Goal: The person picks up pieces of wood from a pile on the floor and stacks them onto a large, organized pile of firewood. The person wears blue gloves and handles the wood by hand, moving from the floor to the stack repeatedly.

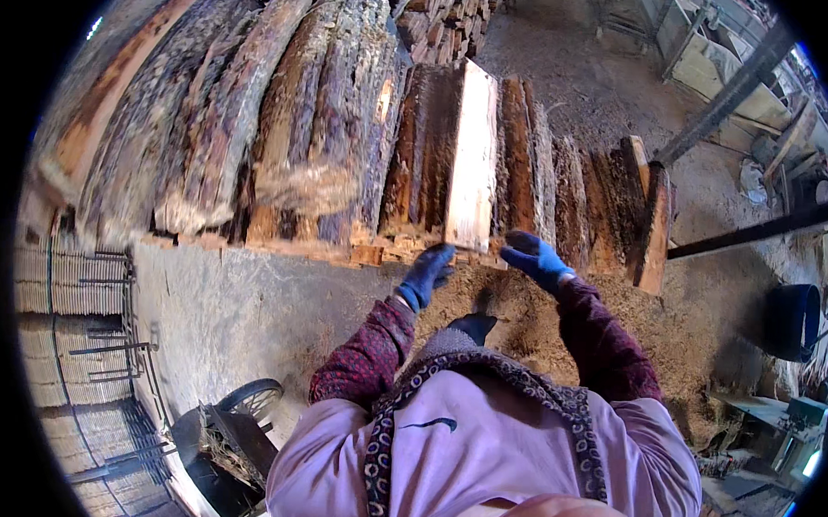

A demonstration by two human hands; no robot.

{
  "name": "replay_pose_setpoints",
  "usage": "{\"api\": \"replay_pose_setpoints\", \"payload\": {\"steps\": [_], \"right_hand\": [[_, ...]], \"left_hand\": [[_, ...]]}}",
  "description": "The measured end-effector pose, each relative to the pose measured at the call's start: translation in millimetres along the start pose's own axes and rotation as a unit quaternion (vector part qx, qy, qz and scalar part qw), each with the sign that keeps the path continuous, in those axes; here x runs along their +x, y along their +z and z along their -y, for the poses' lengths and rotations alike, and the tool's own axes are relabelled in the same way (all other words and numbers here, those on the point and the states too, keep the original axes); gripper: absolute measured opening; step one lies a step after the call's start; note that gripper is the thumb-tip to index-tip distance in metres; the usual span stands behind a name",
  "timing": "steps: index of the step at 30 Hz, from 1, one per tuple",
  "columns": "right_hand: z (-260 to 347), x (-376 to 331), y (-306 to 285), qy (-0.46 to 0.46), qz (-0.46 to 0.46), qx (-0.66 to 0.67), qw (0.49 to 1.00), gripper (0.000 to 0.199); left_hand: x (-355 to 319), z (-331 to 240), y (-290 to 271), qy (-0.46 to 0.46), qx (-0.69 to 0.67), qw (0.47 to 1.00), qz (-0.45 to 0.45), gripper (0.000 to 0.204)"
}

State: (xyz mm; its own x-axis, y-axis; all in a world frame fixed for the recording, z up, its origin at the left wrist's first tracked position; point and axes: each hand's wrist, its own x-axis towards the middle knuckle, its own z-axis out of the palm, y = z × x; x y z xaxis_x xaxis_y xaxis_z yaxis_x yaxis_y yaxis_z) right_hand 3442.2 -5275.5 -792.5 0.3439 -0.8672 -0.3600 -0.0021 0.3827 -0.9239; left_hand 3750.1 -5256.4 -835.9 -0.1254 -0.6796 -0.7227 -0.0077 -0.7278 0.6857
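Gripping the pale plank (473, 160) end atop the slab stack (281, 135), left hand (427, 275) and right hand (534, 259), gloved fingers clamped

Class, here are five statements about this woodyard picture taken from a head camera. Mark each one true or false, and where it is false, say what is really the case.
1. Both hands wear blue gloves. True: the left hand and the right hand are gloved in blue.
2. The hands are at the near end of a pale-faced slab. True.
3. The slab lies alone on bare floor. False: it lies among a row of bark-covered slabs.
4. The ground below the hands is covered with sawdust. True.
5. A red bucket stands at the right. False: the tub there is dark.
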Motion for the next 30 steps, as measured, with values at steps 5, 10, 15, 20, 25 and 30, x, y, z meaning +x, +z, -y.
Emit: {"api": "replay_pose_setpoints", "payload": {"steps": [5, 10, 15, 20, 25, 30], "right_hand": [[30.0, 96.0, 42.3, 0.043, -0.02, 0.062, 0.997, 0.065], [21.9, 108.2, -2.1, 0.091, -0.05, 0.167, 0.98, 0.036], [16.9, 52.5, -55.4, 0.102, -0.042, 0.009, 0.994, 0.035], [14.8, -39.6, -40.6, 0.143, -0.067, 0.16, 0.974, 0.036], [25.4, -107.5, -7.2, 0.118, -0.112, 0.203, 0.966, 0.032], [9.1, -222.0, -23.6, 0.024, -0.263, 0.18, 0.947, 0.039]], "left_hand": [[24.9, -24.0, 14.6, 0.303, 0.316, 0.899, -0.016, 0.062], [-6.9, -99.2, 90.6, 0.414, 0.464, 0.78, 0.078, 0.07], [13.0, -105.6, 113.5, 0.391, 0.423, 0.797, 0.185, 0.057], [62.3, -66.7, 71.0, 0.181, 0.0, 0.983, -0.031, 0.042], [68.6, -55.8, 121.3, 0.02, -0.215, 0.952, 0.215, 0.059], [-0.4, -85.5, 225.8, 0.09, -0.166, 0.931, 0.314, 0.054]]}}
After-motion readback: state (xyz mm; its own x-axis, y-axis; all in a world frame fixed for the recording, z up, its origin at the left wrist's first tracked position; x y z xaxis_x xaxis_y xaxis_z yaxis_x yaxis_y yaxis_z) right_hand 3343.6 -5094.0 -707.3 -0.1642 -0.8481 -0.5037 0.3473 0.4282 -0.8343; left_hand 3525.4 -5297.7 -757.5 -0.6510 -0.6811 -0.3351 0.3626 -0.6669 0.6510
